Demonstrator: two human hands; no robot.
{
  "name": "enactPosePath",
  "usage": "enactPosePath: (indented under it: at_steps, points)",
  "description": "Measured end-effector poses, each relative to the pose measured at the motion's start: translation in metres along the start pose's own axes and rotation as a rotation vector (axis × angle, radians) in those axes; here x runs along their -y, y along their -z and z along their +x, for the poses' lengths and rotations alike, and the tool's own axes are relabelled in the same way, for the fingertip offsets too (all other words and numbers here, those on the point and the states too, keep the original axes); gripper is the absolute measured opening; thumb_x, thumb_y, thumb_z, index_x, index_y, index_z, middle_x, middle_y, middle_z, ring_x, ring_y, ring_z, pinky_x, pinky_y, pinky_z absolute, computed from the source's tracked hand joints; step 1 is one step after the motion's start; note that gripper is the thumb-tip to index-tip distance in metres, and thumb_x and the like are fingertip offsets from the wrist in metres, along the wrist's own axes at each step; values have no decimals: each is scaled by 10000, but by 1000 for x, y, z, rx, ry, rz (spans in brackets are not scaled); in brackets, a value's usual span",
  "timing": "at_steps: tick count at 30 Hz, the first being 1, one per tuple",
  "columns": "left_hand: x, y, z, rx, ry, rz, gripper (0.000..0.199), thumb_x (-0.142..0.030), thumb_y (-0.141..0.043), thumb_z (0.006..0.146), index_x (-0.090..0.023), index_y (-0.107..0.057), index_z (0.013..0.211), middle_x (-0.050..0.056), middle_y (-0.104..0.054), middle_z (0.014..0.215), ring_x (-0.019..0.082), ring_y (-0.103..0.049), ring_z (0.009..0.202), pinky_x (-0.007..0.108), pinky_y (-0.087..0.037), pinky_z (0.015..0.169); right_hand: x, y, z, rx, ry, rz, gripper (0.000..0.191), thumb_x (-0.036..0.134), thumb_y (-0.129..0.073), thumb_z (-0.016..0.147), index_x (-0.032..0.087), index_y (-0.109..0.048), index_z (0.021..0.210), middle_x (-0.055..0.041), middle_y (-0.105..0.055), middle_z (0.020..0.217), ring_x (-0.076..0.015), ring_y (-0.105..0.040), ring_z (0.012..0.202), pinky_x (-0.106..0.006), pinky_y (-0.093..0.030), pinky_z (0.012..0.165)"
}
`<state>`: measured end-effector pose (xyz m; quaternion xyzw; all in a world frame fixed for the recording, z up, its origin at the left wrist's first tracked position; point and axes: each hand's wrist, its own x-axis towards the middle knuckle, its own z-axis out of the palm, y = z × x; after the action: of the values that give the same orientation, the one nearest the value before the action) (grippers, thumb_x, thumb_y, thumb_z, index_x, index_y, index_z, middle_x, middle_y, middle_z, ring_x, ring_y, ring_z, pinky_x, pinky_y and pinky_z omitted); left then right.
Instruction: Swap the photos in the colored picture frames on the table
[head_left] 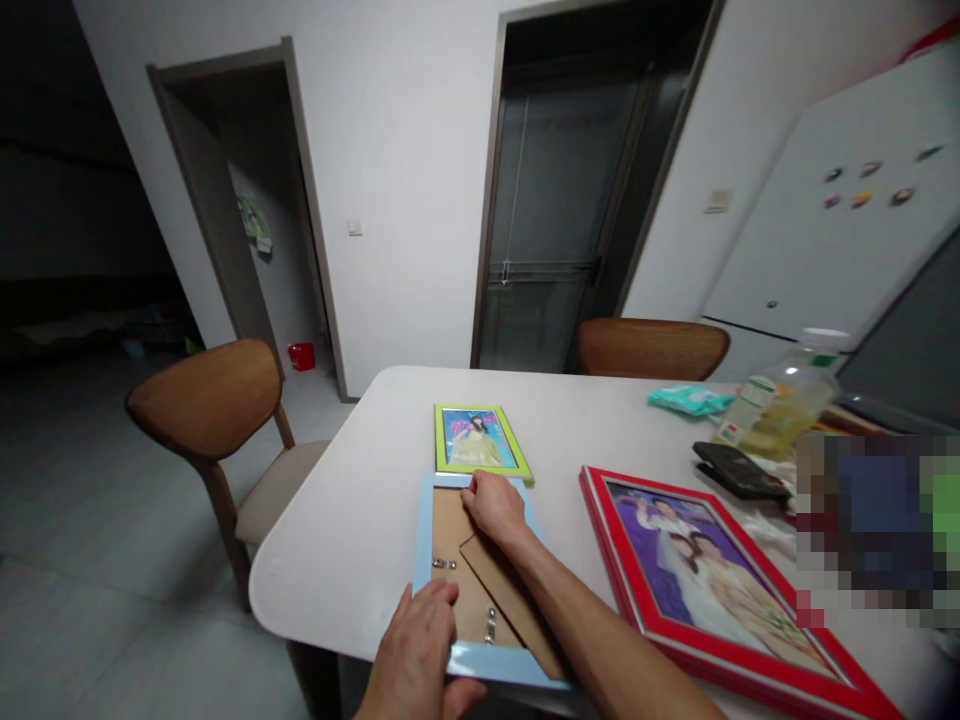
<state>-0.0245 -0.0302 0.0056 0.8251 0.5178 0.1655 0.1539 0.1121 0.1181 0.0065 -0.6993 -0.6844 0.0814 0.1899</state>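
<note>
White walls (390, 150) fill the back of the room we look into, with a dark glass door (555, 230) at upper centre and a pale fridge (810, 230) dotted with magnets at upper right. We have one brown chair (202, 410) at left and a second chair back (652, 348) behind the far side of the white table (337, 540).

At lower centre of the frame we find the light blue picture frame (425, 530) lying face down on the table, its brown backing board (454, 525) upward. Metal clips (444, 564) sit on that board, and a brown stand (499, 590) runs slantwise across it, partly beneath our right forearm.

Our left hand (420, 640) is loosely open, its fingers slightly bent over the frame's near left corner. Our right hand (495, 505) is curled at the far edge of the backing; its fingertips are mostly hidden, so we cannot tell whether they pinch anything.

Just beyond, near the centre, we see a lime-green picture frame (480, 440) face up. At lower right lies a larger red picture frame (705, 580), also face up, with a bottle (784, 395) of yellowish liquid and a teal packet (688, 400) behind it.
</note>
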Motion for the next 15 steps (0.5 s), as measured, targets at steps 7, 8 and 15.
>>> enactPosePath:
  at_steps: [7,8,15]
  points:
    - [7,-8,-5,-70,-6,4,665,-162,-685,521,-142,-457,1145,158,-490,1195,298,-432,1107,453,-317,946,4,5,-5,-54,-6,127,154,227,-477,691,136,-601,707,-120,-642,763,-205,-579,732,-268,-365,583]
    - [10,-10,-6,-80,-21,-5,664,-185,-693,523,-162,-459,1145,145,-499,1190,297,-440,1101,444,-322,945,4,7,-6,-58,3,161,158,237,-480,692,136,-600,675,-112,-644,726,-197,-579,706,-264,-367,577]
    - [23,8,-19,-219,-22,-165,515,-251,-679,568,-191,-512,1051,116,-575,1102,276,-499,1044,383,-390,894,-21,44,-34,-156,89,456,253,301,-407,748,148,-592,831,-65,-640,847,-148,-571,754,-244,-414,689]
